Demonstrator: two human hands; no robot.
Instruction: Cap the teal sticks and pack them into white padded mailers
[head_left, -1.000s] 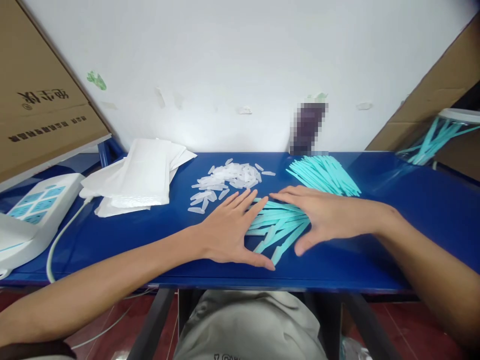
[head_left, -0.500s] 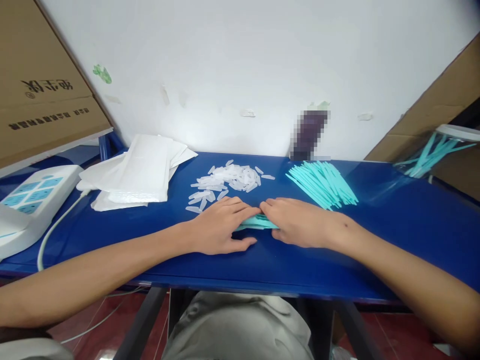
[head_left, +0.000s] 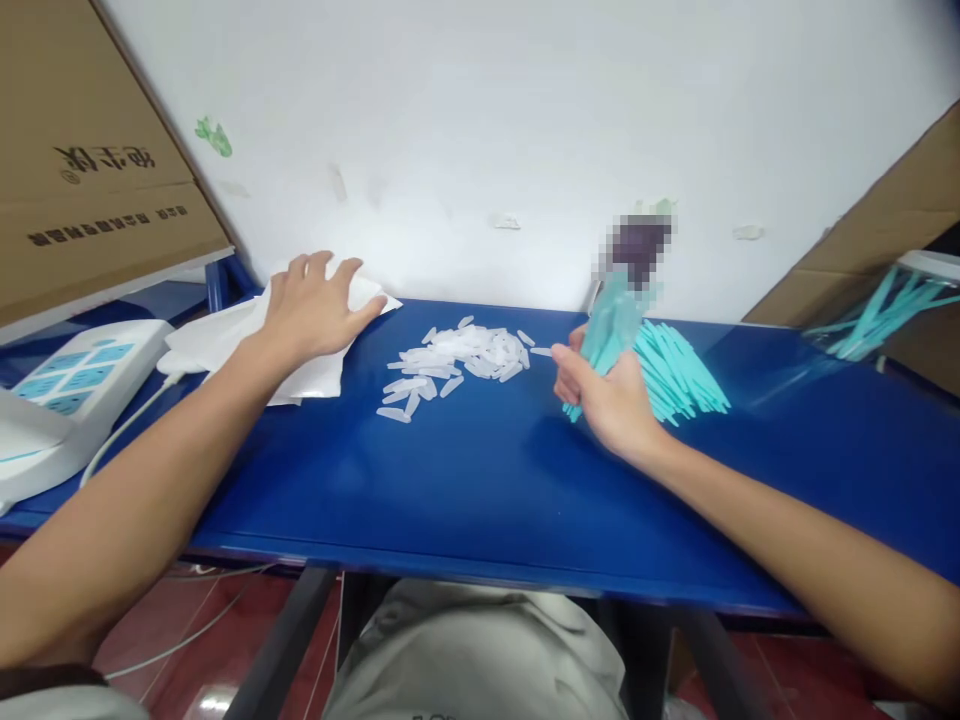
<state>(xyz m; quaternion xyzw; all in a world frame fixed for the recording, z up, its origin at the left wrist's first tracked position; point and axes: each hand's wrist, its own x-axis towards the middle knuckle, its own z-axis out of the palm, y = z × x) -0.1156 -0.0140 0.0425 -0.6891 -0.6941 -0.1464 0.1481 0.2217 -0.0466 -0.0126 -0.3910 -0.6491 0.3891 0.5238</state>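
My right hand [head_left: 619, 405] is closed around a clear plastic bag of turquoise sticks [head_left: 611, 325], raised at a tilt with the bag's end pointing up and away. Just right of it, a loose pile of thin turquoise sticks [head_left: 686, 375] lies on the blue table [head_left: 450, 490]. On the left, my left hand [head_left: 307, 310] is spread wide over a stack of white padded envelopes [head_left: 319, 380]; whether the palm presses on them I cannot tell. Between the hands is a heap of small translucent white strips [head_left: 472, 350].
A white power strip [head_left: 82, 390] with blue socket panels and a cable sits at the left. Cardboard stands at the left [head_left: 112, 190] and at the right [head_left: 870, 220]. Near the right edge, a clear container [head_left: 892, 300] holds more turquoise sticks. A white wall [head_left: 450, 130] runs behind the table.
My left hand has let go of the turquoise bundle and moved left onto the envelopes. My right hand has lifted the bundle and swung it up and to the right.
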